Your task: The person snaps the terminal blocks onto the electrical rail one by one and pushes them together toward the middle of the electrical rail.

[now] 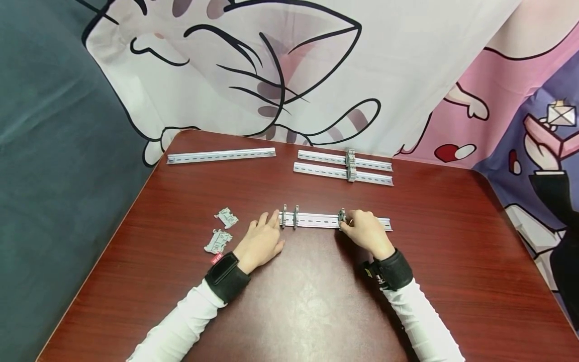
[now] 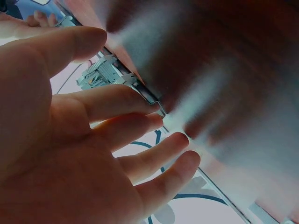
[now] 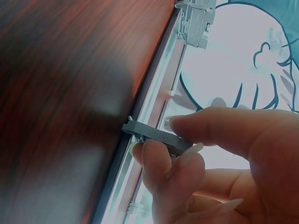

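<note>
A slotted metal DIN rail (image 1: 318, 220) lies across the middle of the table. My right hand (image 1: 366, 235) pinches a thin grey terminal block (image 3: 159, 134) between thumb and fingers, against the rail right of its middle. Two similar blocks, an outer one (image 1: 284, 217) and an inner one (image 1: 296, 218), stand upright on the rail near its left end. With fingers extended, my left hand (image 1: 259, 244) touches that end; the left wrist view shows nothing in its palm. Left of this hand, two loose terminal blocks lie flat, one farther (image 1: 226, 217) and one nearer (image 1: 218, 241).
A bare rail (image 1: 221, 156) lies at the table's back left. At the back right are two parallel rails, a rear one (image 1: 321, 157) and a front one (image 1: 318, 170), with blocks standing on both. A printed cloth (image 1: 407, 75) hangs behind the table's back edge.
</note>
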A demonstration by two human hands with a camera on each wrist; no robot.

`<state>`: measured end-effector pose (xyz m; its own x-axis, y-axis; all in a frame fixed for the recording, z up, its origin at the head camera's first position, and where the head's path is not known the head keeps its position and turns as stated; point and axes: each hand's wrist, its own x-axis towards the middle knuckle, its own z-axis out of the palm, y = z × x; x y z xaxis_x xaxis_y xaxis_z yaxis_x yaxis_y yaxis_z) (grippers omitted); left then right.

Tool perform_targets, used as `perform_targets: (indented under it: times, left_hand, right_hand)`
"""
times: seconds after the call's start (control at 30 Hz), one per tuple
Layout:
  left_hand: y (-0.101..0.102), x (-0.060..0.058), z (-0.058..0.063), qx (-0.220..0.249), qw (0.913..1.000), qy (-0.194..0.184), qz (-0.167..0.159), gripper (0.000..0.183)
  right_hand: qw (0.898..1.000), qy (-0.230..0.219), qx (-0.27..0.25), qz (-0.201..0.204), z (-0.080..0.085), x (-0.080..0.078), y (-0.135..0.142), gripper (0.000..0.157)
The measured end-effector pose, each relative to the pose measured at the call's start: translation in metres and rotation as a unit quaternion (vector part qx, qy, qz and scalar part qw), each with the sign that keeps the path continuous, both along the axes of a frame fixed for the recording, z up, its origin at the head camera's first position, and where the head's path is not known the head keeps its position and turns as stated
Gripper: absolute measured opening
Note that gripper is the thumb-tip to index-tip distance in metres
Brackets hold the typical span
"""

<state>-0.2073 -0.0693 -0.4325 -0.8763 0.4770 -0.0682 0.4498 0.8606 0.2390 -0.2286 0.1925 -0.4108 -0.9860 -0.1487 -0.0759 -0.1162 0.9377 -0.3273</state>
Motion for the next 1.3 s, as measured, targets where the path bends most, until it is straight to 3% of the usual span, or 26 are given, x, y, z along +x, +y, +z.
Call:
perform_targets:
  times: [0.23, 0.4, 0.67, 0.8, 0.93, 1.1, 1.3]
  left_hand:
    - [0.001, 0.001, 0.0, 0.0, 1.0, -0.002, 0.004, 0.049]
    - [0.001, 0.002, 0.0, 0.001, 0.9999, -0.009, 0.006, 0.051]
    - [0.0, 0.003, 0.002, -0.004, 0.9999, -0.011, 0.011, 0.052]
    - [0.003, 0.004, 0.001, -0.016, 0.9998, 0.003, 0.013, 0.057]
    - [0.006, 0.006, 0.0, -0.025, 0.9996, 0.006, 0.013, 0.059]
    - [0.005, 0.008, 0.001, -0.02, 0.9995, 0.011, 0.019, 0.058]
    - [0.001, 0.008, 0.003, -0.023, 0.9992, 0.024, 0.023, 0.058]
  right_hand:
    - [1.0, 0.012, 0.002, 0.008, 0.001, 0.003, -0.003, 0.013]
    - [1.0, 0.027, 0.01, 0.004, 0.013, 0.011, -0.009, 0.017]
    - [0.998, 0.05, 0.008, 0.025, 0.032, 0.012, -0.049, 0.016]
    - [0.998, 0.054, 0.008, 0.035, 0.028, 0.007, -0.077, 0.027]
    - [0.997, 0.067, 0.028, 0.015, 0.02, 0.004, -0.097, 0.038]
    - [0.995, 0.086, 0.052, -0.022, 0.01, -0.002, -0.111, 0.036]
    - [0.995, 0.069, 0.057, -0.04, 0.007, -0.01, -0.12, 0.036]
